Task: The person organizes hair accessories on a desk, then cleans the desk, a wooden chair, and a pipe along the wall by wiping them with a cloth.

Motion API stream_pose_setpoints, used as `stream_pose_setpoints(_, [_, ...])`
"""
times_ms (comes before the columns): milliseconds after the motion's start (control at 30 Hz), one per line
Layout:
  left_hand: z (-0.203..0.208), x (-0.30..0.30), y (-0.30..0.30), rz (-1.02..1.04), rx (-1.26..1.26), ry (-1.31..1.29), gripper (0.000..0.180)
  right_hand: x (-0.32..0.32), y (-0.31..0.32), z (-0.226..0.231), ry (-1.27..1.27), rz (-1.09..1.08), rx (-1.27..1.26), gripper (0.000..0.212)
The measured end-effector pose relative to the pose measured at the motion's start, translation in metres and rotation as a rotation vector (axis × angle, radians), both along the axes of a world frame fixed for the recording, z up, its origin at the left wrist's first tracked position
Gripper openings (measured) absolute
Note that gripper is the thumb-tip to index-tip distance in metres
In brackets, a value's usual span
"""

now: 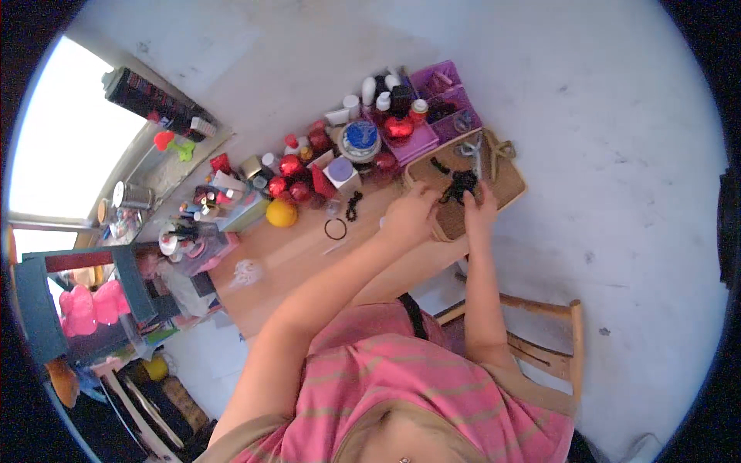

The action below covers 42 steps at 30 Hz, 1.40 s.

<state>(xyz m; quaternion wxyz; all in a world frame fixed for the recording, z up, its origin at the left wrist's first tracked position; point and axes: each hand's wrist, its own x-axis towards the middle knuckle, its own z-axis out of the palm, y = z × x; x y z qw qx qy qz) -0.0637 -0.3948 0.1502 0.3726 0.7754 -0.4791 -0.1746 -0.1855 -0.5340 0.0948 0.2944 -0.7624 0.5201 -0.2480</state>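
Smooth, pale wood grain ran across the tabletop point(293, 262), its near edge passing beneath the left forearm. Just beyond, the left hand point(413, 214) reached over the near side of a tan woven tray point(507, 185), its fingers bent inward; the right hand point(480, 212) came in opposite, fingertips against a black, bunched item point(461, 185) lying in the tray between the hands. Whether either hand truly pinched it I could not tell. Its lumpy, seemingly soft folds probably called for light fingertip work: one hand to steady the bulk, the other to ease it from the edges, wrists clear of the rim so the tray would not tip. Farther in lay a short dark strip point(440, 165), a shiny grey strip point(474, 153) and a tan bow-like piece point(502, 150). Behind and to the left, glossy red spheres point(291, 164) and a round blue-topped jar point(360, 136) crowded up to a boxy purple plastic organizer point(417, 145), against a matte, scuffed wall point(579, 116).
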Motion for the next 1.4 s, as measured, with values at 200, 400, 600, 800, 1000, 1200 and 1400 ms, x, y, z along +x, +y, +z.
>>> stream_pose_setpoints(200, [-0.062,0.015,0.132,0.230,0.124,0.001,0.014,0.010,0.052,0.008,-0.171,0.201,-0.312,0.029])
stream_pose_setpoints(400, [-0.110,0.013,0.265,0.603,0.261,0.136,0.012,0.052,0.115,-0.055,0.021,0.678,-0.029,0.016])
stream_pose_setpoints(600, [-0.141,0.008,0.335,1.092,0.090,0.259,0.013,0.110,0.145,-0.064,0.106,0.836,-0.257,0.024])
stream_pose_setpoints(800, [-0.069,0.022,0.269,0.621,0.123,0.210,0.015,0.134,0.147,-0.098,0.346,0.822,-0.408,0.023])
stream_pose_setpoints(1000, [-0.078,0.048,0.182,0.502,0.100,0.043,0.030,0.087,0.136,-0.083,0.514,0.888,-0.362,0.021])
stream_pose_setpoints(1200, [-0.130,0.059,0.141,0.619,0.179,-0.253,0.039,0.058,0.114,0.028,0.098,0.541,-0.373,0.019])
stream_pose_setpoints(1400, [-0.130,0.056,0.131,0.640,0.282,-0.233,0.034,0.034,0.055,0.026,0.175,0.328,-0.441,0.021])
